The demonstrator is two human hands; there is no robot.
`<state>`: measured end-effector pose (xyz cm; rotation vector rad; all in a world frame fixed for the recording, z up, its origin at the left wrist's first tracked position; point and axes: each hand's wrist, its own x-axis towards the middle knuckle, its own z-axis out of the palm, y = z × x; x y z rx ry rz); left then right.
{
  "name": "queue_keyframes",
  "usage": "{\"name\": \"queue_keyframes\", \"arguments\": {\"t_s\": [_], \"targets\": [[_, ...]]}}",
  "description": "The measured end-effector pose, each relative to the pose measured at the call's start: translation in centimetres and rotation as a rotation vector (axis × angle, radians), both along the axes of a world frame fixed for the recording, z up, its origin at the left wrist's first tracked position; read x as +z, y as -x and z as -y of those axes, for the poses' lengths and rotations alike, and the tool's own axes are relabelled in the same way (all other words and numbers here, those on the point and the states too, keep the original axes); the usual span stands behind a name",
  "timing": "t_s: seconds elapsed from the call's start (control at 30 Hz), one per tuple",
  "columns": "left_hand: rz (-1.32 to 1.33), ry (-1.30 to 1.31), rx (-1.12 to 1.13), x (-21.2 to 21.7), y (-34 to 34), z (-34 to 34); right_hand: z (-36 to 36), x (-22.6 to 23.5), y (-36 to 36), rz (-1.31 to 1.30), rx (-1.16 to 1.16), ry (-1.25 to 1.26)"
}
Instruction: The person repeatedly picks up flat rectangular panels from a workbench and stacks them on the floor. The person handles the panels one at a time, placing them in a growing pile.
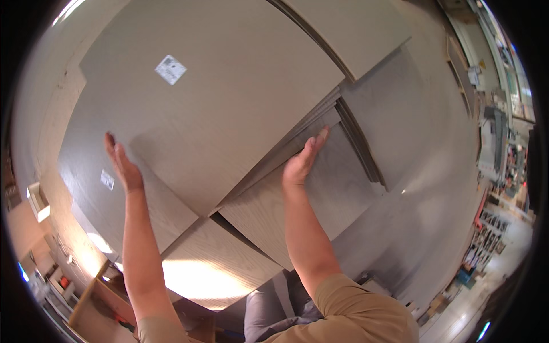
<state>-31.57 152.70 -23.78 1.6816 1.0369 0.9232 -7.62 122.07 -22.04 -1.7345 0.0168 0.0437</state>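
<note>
A large greyish-beige board point(229, 97) with a white label point(170, 69) lies on top of several overlapping flat boards. My left hand point(123, 163) is over the left part of the pile, palm facing inward and fingers stretched out, beside a darker board point(154, 191) with a smaller label point(107, 179). Fingers extended, my right hand point(303, 160) is above a wood-grained board point(343, 183), close to the large board's lower right edge. Neither hand holds anything; whether they touch the boards I cannot tell.
Another stack of boards point(360, 28) sits at the far right of the pile. A brown open wooden box point(100, 308) stands at lower left. Along the right side are a grey machine point(493, 143) and a rack of small items point(489, 228).
</note>
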Motion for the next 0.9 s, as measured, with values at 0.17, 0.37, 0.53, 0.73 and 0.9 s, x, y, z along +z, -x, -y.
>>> {"name": "queue_keyframes", "arguments": {"t_s": [0.17,0.37,0.53,0.73,0.9], "targets": [[-0.336,-0.264,-0.082,-5.0,4.9,-0.7,-0.6,0.1,-0.3,0.054,-0.036,-0.126],[-0.411,-0.267,-0.05,-3.5,4.2,-0.6,-3.1,0.8,-2.2,0.011,-0.038,-0.164],[-0.249,-0.074,-0.054,-1.4,2.2,0.1,-5.8,0.0,-2.9,0.01,-0.061,-0.144],[-0.072,-0.026,-0.106,-1.9,2.4,0.1,-5.2,1.3,-3.4,-0.053,0.031,-0.04],[-0.008,-0.03,-0.04,-2.4,2.8,0.3,-6.5,9.0,-10.9,0.863,0.418,0.454]]}}
